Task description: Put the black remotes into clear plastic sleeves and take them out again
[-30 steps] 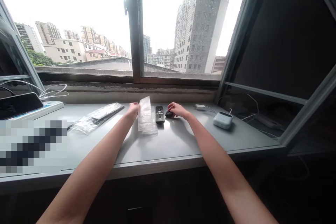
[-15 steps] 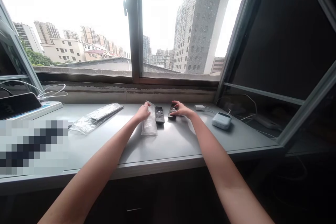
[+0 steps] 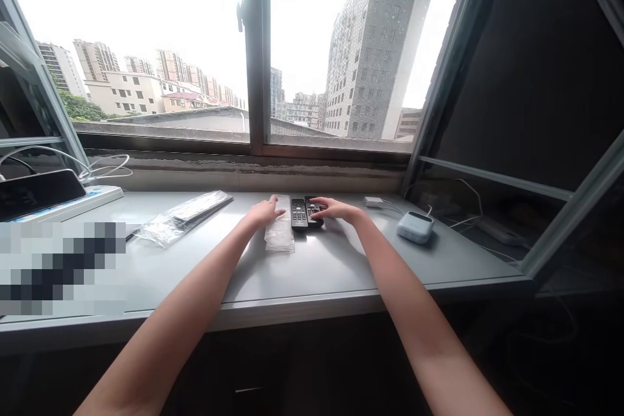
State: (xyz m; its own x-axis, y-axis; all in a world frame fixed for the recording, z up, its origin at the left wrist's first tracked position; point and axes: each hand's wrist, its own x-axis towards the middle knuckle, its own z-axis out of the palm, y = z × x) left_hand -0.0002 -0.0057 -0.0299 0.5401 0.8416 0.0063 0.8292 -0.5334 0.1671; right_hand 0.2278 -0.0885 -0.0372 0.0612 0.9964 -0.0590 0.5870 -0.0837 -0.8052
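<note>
Two black remote controls lie side by side on the desk. My right hand (image 3: 336,208) is at the right-hand remote control (image 3: 314,216), its thumb and fingers on that remote's edges and face. Close against it on the left is the other remote control (image 3: 299,216). Left of both, a clear plastic bag (image 3: 280,237) lies flat. Over the bag's left edge rests my left hand (image 3: 263,210), thumb and fingers apart, with nothing gripped between them.
On the left lies another clear plastic sleeve (image 3: 182,218) with something dark inside. A phone (image 3: 41,194) leans on a white power strip (image 3: 104,197). At right sit a pale blue power bank (image 3: 415,227) and a white charger (image 3: 373,202) with cables. The window stands behind the desk (image 3: 331,273).
My right hand has slid its remote control left, up beside the other one. My left hand's fingers have loosened from the bag and spread. The view has shifted slightly.
</note>
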